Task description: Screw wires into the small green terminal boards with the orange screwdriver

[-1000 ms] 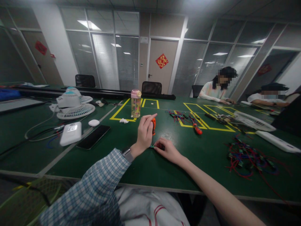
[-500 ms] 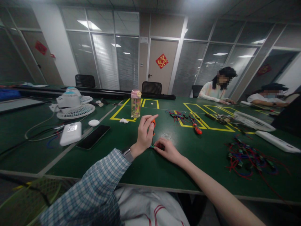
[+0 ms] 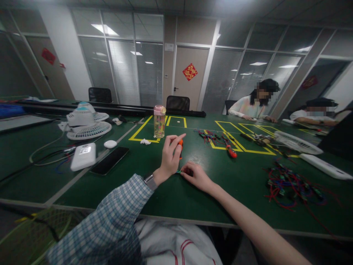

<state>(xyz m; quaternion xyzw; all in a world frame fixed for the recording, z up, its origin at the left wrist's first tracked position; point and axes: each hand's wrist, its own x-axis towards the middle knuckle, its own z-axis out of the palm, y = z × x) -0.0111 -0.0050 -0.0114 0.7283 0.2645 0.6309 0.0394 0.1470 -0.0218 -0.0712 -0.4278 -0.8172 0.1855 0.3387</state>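
My left hand (image 3: 169,158) is closed round an orange-handled screwdriver (image 3: 180,145), held upright with its tip down on a small wired part (image 3: 184,171) on the green table (image 3: 154,184). My right hand (image 3: 196,176) pinches that small part and presses it to the table. The two hands nearly touch at the part. A watch shows on my left wrist below a checked sleeve.
A bottle with a pink lid (image 3: 159,121), a black phone (image 3: 109,160), a white power bank (image 3: 83,156) and white fans (image 3: 86,123) lie to the left. A second red screwdriver (image 3: 231,151) and tangled wires (image 3: 292,184) lie right. Two people sit at the far right.
My left hand's fingers have shifted round the screwdriver handle, covering more of it. My right hand and the part have stayed in place.
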